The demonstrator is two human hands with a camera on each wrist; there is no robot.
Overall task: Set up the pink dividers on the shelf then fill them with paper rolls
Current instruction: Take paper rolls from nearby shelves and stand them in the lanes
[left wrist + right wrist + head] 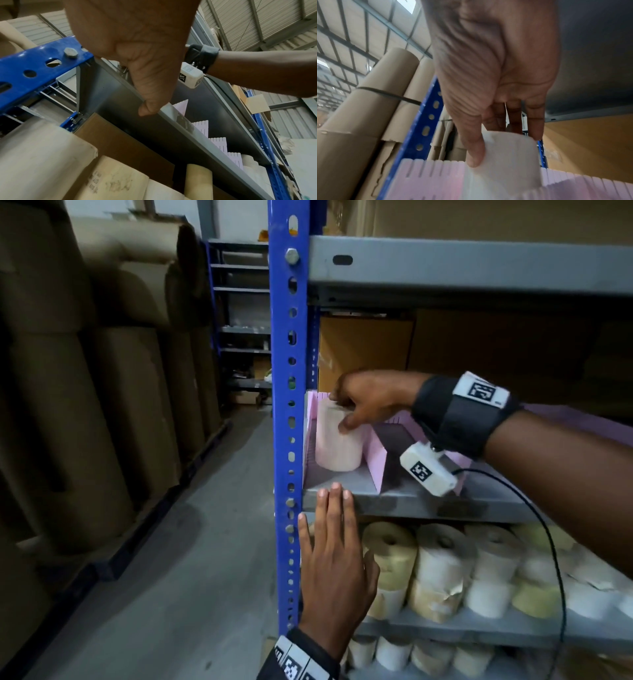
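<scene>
Pink slotted dividers (375,455) stand on the grey metal shelf (394,498), forming compartments; their notched tops (217,143) run along the shelf in the left wrist view. A white paper roll (337,438) stands upright in the leftmost compartment. My right hand (363,400) grips the roll's top, thumb on the near side and fingers behind; the right wrist view shows the roll (505,159) between thumb and fingers above a divider (426,175). My left hand (337,549) lies flat with straight fingers against the shelf's front edge (171,113).
A blue perforated upright (289,412) borders the compartment on the left. Several cream and white paper rolls (445,570) fill the shelves below. Cardboard boxes (364,350) sit behind the dividers. Large brown rolls (85,405) stand at left across a grey floor aisle.
</scene>
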